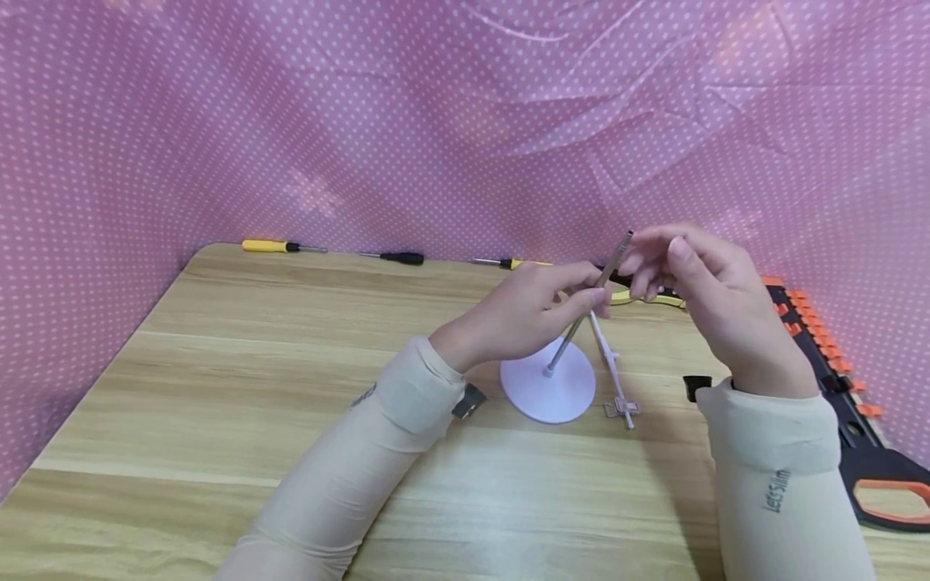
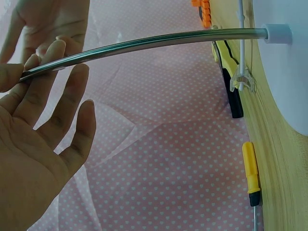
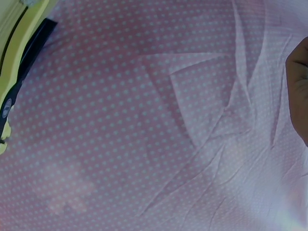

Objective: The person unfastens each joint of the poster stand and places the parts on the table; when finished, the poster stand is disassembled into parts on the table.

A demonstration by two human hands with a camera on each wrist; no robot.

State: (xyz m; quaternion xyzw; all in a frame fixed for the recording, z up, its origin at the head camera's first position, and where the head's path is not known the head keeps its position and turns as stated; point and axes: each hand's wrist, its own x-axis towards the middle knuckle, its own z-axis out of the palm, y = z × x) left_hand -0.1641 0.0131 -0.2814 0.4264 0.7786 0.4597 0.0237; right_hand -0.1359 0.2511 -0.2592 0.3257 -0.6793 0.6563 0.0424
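A round white base (image 1: 530,391) stands on the table with a slim, slightly curved metal rod (image 2: 159,40) rising from its socket. My left hand (image 1: 526,311) pinches this rod towards its upper end between thumb and fingers, the other fingers spread in the left wrist view. My right hand (image 1: 715,294) is raised beside the rod's tip with loosely bent fingers; nothing shows in its grasp. Whether a fingertip touches the rod is hard to tell. Right of the base is a thin white stick (image 1: 609,355) with a clear clip (image 1: 622,408) near its lower end.
Along the back edge lie a yellow screwdriver (image 1: 265,245), a black screwdriver (image 1: 402,258) and another yellow-handled one (image 1: 512,263). Yellow-black pliers (image 1: 654,300) lie behind the hands. A black tool with orange parts (image 1: 857,428) runs down the right side. Pink dotted cloth (image 1: 363,121) hangs behind.
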